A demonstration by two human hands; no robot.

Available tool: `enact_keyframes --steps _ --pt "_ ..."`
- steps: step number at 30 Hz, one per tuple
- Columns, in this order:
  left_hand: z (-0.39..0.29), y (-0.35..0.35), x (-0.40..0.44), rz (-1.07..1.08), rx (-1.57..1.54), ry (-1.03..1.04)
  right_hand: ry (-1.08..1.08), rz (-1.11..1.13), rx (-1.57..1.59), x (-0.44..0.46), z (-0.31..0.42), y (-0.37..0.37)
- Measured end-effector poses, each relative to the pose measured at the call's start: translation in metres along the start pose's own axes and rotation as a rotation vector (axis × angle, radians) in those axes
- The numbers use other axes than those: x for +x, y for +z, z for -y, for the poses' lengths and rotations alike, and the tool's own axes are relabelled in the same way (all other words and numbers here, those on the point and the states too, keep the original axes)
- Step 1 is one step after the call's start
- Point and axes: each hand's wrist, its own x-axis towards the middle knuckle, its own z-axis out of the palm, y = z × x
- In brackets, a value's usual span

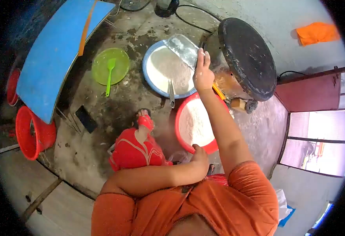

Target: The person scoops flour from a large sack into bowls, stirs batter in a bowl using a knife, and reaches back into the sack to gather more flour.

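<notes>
My left hand (pixel 199 161) curls at the near rim of a powder-filled red tub (pixel 181 142); whether it grips, I cannot tell from my remote post. Beyond, my right hand (pixel 204 74), partly closed, holds a clear container (pixel 182 49) over the far right of a blue basin (pixel 145 70) of powder. A slack pinch could drop the container; a brush against the projecting metal handle (pixel 171 96) could scatter powder across the floor (pixel 117 104).
</notes>
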Motion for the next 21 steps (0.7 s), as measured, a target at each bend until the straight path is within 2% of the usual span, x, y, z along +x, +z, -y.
enact_keyframes --steps 1,4,9,11,12,16,19,20,21 --pt "0.002 -0.004 -0.004 0.016 0.004 0.03 -0.021 0.097 -0.077 0.004 0.001 -0.004" --pt "0.002 0.001 -0.006 -0.01 0.079 0.055 -0.008 -0.04 -0.022 0.007 -0.004 0.001" --pt "0.0 0.005 -0.002 -0.046 0.114 0.061 -0.109 0.061 -0.116 0.013 -0.006 -0.006" --pt "0.0 0.007 0.002 -0.035 0.049 0.067 0.044 -0.059 0.014 0.018 -0.002 -0.008" --pt "0.001 0.004 0.001 -0.037 0.052 0.066 0.055 -0.081 0.034 0.02 0.0 -0.01" --pt "0.0 0.007 0.009 -0.029 0.025 0.063 0.113 -0.05 0.125 0.02 -0.007 -0.024" --pt "0.001 0.003 0.017 0.018 0.041 0.058 0.145 -0.297 0.39 0.004 -0.041 -0.026" --pt "0.002 -0.001 0.018 0.049 0.038 0.046 0.408 -0.11 0.508 0.001 -0.057 -0.03" --pt "0.001 -0.004 0.017 0.082 0.043 0.041 0.493 -0.156 0.553 -0.01 -0.073 -0.029"
